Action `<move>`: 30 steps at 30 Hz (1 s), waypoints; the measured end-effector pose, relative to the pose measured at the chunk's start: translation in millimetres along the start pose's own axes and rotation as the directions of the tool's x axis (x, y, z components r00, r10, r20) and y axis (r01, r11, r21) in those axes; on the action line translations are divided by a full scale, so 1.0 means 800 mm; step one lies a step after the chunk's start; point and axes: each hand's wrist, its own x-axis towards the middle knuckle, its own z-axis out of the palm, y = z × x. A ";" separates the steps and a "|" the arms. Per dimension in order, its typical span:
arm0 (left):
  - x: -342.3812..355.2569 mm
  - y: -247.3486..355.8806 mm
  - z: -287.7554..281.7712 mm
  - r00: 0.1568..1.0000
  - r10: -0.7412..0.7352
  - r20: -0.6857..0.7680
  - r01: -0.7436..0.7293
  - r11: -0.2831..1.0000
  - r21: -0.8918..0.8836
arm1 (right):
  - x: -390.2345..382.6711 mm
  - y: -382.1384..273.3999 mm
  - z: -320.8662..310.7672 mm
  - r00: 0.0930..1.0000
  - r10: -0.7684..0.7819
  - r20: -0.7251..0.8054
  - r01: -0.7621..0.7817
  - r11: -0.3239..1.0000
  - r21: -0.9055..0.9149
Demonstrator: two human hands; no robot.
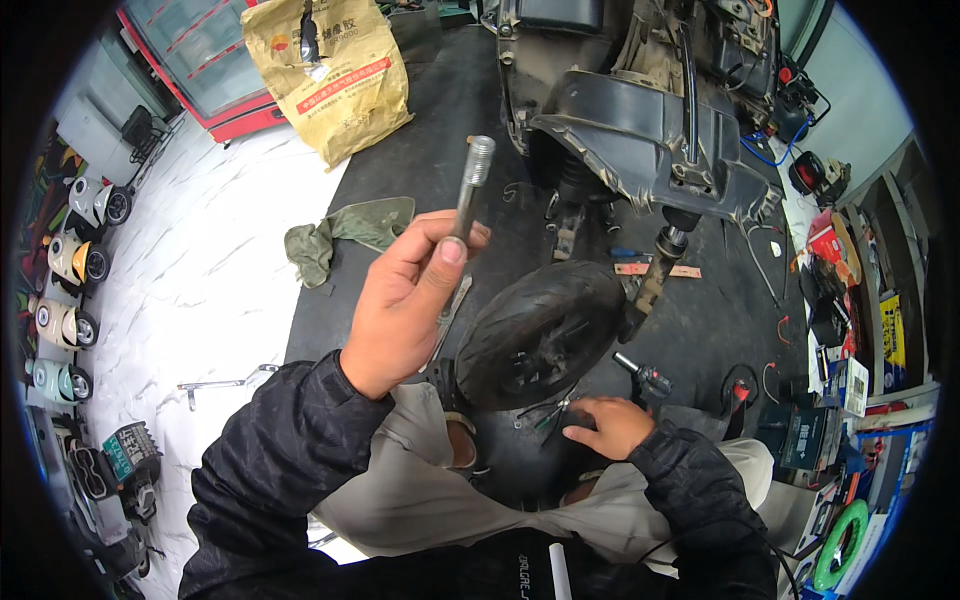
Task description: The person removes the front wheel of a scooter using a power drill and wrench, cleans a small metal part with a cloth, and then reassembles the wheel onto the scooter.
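A grey metal axle bolt (470,190), threaded at its upper end, stands nearly upright in my raised left hand (405,300). The thumb and fingers of that hand are closed around its lower part. Down to the right, my right hand (612,428) is held low with its fingers apart, and I see nothing in it. Pliers (548,410) lie just left of those fingers. Between the hands, a wheel with a black tyre (540,335) leans on the dark mat. Behind it, a scooter's bare fork leg (655,275) reaches down from the black bodywork (640,130).
A green cloth (365,228) and a yellow sack (330,85) lie at the far left. A black-handled tool (645,375) is beyond my right hand. Cluttered shelves (905,310) line the right side. Several toy-like scooters (70,260) stand along the left.
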 end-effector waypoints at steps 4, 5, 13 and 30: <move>-0.009 0.004 0.000 0.999 -0.054 -0.006 0.053 0.986 -0.158 | 0.022 0.027 0.038 0.980 0.059 0.189 -0.052 0.998 -0.044; -0.010 0.005 -0.002 0.998 -0.062 -0.001 0.061 0.986 -0.154 | 0.030 0.038 0.052 0.970 0.075 0.230 -0.060 0.996 -0.074; -0.021 0.017 -0.010 0.995 -0.088 -0.047 0.093 0.990 0.108 | 0.099 0.156 0.191 0.872 0.337 0.356 -0.219 0.917 -0.332; -0.004 0.010 0.024 0.944 -0.323 0.066 0.316 0.944 0.098 | 0.179 0.125 0.380 0.983 0.090 0.162 -0.014 0.907 -0.421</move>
